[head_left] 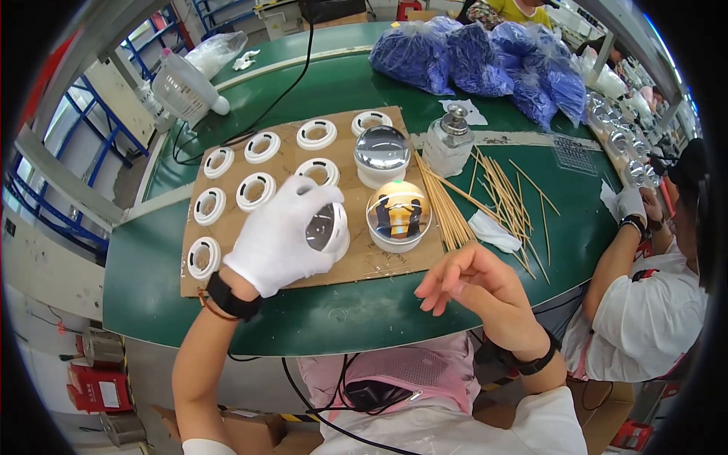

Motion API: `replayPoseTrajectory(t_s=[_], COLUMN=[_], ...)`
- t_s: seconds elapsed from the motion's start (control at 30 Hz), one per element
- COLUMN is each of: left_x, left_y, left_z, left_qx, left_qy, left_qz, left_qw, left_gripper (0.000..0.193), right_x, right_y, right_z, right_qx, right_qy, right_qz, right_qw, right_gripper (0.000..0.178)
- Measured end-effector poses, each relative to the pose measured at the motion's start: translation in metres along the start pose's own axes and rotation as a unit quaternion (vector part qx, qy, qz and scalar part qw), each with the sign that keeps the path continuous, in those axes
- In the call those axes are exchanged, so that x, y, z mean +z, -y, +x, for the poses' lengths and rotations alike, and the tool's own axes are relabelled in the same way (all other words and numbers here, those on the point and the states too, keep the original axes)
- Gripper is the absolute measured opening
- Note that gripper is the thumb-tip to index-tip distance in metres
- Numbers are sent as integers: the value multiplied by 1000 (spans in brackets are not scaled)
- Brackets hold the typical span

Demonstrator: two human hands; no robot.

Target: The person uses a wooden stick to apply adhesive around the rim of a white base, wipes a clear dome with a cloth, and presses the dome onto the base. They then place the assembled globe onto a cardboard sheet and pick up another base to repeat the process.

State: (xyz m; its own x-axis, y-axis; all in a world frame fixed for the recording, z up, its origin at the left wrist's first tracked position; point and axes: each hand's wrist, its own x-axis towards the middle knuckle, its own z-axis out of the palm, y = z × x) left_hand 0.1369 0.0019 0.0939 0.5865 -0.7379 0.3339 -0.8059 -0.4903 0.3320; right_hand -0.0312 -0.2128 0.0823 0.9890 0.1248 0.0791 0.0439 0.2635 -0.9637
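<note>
My left hand (pixel 280 235), in a white glove, is closed around a shiny glass lens (pixel 321 227) that sits in a white ring over the cardboard sheet. My bare right hand (pixel 478 284) hovers above the table's near edge with loosely bent fingers apart, and nothing shows in it. Just left of it, a lens ball in a white ring (pixel 399 215) stands on the cardboard (pixel 356 269), reflecting orange light and dark shapes. Behind that is a second lens in a white ring (pixel 381 154). Several white rings with open centres, such as one white ring (pixel 262 147), lie in rows on the sheet.
Thin wooden sticks (pixel 504 201) lie fanned out at right beside a white cloth (pixel 494 231) and a clear pump bottle (pixel 449 142). Blue plastic bags (pixel 478 61) are piled on the green table (pixel 303 322). A co-worker (pixel 644 296) sits at right, near more lenses (pixel 626 140).
</note>
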Motion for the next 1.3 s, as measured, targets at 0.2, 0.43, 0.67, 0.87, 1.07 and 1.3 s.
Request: replayPoseTrajectory(t_s=[0.2, 0.43, 0.67, 0.87, 1.07, 1.3], left_x=[8, 1, -5, 25, 54, 58], left_y=[4, -7, -48, -71, -69, -70], left_z=[-1, -1, 11, 38, 53, 57], left_qx=[7, 3, 60, 91, 91, 34], left_qy=[-19, 50, 47, 73, 59, 61], left_qz=[-52, 0, 57, 41, 84, 46], left_qw=[998, 999, 995, 992, 991, 996], left_gripper=[37, 48, 53, 54, 38, 36], right_x=[-14, -24, -33, -42, -61, -101], right_y=[7, 0, -1, 2, 15, 8], right_z=[-10, -13, -20, -37, -63, -85], right_qx=[-39, -67, -126, -148, -151, -68], right_qy=[-95, -121, -131, -155, -260, -411], right_qz=[-50, -57, -105, -90, -187, -433], right_qw=[993, 989, 978, 973, 935, 799], right_gripper=[3, 6, 18, 22, 20, 12])
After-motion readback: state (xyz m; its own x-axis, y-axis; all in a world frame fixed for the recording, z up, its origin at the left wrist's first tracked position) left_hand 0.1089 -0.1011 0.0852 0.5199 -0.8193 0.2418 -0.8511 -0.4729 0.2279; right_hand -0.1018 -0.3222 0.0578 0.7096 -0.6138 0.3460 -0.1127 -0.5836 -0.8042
